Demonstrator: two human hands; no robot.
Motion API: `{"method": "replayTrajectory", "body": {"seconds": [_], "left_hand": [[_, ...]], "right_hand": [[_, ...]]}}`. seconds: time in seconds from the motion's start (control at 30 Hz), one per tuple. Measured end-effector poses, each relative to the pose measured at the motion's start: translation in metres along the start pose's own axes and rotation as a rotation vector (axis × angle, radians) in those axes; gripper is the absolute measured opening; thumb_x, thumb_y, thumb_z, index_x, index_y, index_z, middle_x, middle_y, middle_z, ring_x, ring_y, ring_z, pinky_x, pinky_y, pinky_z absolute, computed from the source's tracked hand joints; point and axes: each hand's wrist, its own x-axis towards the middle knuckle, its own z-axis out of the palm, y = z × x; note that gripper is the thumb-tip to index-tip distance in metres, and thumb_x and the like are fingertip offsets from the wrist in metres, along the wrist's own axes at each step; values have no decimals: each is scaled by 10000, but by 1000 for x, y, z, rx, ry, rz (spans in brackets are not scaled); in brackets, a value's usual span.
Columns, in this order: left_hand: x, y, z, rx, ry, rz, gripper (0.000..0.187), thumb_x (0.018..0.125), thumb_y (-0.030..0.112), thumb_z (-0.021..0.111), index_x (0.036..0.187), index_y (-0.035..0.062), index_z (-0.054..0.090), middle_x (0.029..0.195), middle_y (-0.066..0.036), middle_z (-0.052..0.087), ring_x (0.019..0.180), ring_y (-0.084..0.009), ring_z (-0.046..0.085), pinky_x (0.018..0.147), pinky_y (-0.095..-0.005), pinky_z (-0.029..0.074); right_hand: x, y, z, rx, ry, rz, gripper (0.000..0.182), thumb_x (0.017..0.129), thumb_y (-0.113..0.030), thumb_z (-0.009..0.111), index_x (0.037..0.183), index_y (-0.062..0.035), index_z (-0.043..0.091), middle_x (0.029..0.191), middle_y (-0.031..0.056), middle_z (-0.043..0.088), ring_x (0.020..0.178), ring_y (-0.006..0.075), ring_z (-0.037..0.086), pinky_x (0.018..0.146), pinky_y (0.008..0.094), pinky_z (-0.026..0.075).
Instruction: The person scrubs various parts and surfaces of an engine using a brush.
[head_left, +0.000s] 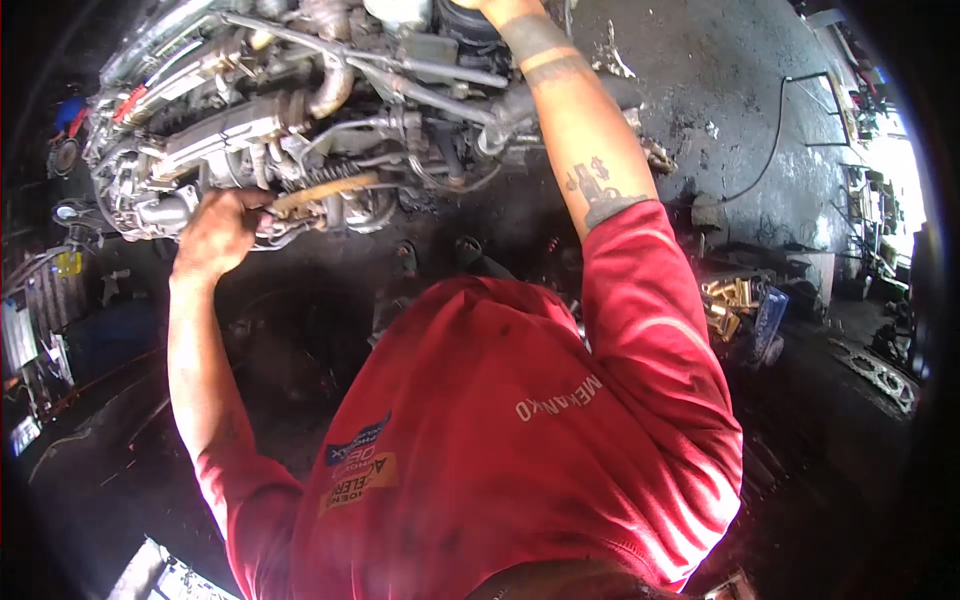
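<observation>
The left hand (215,238) is closed tight around a long tool with a yellowish wooden handle (322,190). The tool lies almost flat. Its long side runs from the hand toward the right and a little up, and it points into the engine (290,120). The tool sits low on the front of the engine, just under a dark coil spring (330,172). Its far tip is hidden among the metal parts.

The right hand (495,8) reaches up to the top of the engine. Most of it is cut off by the edge of the picture, so I cannot tell if it grips anything. The right forearm has a tattoo with a dollar sign (598,168).

There is one engine, one tool and two hands. The engine is big, grey and dirty, with many pipes and hoses.

The person wears a red shirt (520,440). White letters on it look like "MEKANIKO". A blue and orange patch (360,465) is on it too, but its words are too blurry to read.

On the right, a small pile of shiny gold metal parts (728,302) lies on the dark floor (740,100).
</observation>
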Motion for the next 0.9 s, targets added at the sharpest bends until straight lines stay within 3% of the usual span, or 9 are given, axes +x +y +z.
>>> {"method": "replayTrajectory", "body": {"seconds": [0.13,0.2,0.23,0.27,0.33,0.4,0.5,0.73,0.9], "left_hand": [[-11,-67,24,164,187,144,232,780,165,599,992,75,632,930,-136,640,844,-293,622,757,-369,483],[-9,-144,89,954,1043,404,226,753,182,607,960,95,634,884,-129,641,785,-291,625,710,-383,494],[-22,-116,65,642,769,335,177,770,241,609,848,83,615,786,-117,620,720,-294,609,639,-379,482],[-26,-76,47,320,509,260,236,788,301,610,737,70,597,689,-105,600,656,-298,593,568,-375,470],[-24,-76,48,144,500,322,261,770,351,623,758,90,617,659,-104,596,641,-307,597,562,-390,472],[-17,-78,67,92,447,127,280,769,376,619,757,96,618,632,-106,594,631,-305,608,565,-401,474],[28,-58,129,79,481,139,291,775,402,606,802,114,637,657,-103,614,632,-293,617,569,-396,475],[-7,-83,69,-43,616,353,320,745,404,624,815,94,655,617,-104,594,567,-265,594,544,-367,464],[38,-66,130,-84,439,111,331,770,408,607,720,82,629,600,-120,574,591,-304,590,551,-384,460]], "right_hand": [[0,-1,3,17,-1,30,481,790,-423,443,976,-18,624,1104,191,573,1061,290,533,904,370,400],[15,8,11,-74,-130,10,562,720,-539,482,1007,-79,632,1111,180,577,1073,307,533,941,395,377],[9,1,6,-106,-76,32,517,735,-506,474,1019,-109,645,1085,161,598,1057,289,546,943,356,368],[10,1,2,-104,-129,35,616,743,-545,464,1133,-80,563,1118,208,563,1097,312,516,961,405,353],[12,1,7,-109,-109,38,621,749,-511,461,1187,-74,517,1146,207,549,1104,320,507,972,408,341],[12,-1,12,-167,-62,23,556,736,-475,494,1079,-45,579,1120,156,582,1118,283,493,952,380,349],[15,2,21,-177,-14,75,561,737,-463,501,1089,-32,567,1121,155,580,1112,285,495,945,381,353],[12,1,18,-145,8,13,560,741,-458,518,1125,-52,548,1128,202,557,1111,322,481,936,417,369],[5,-5,11,-142,-28,85,562,735,-455,519,1112,-40,553,1116,228,549,1080,345,494,920,417,385]]}}
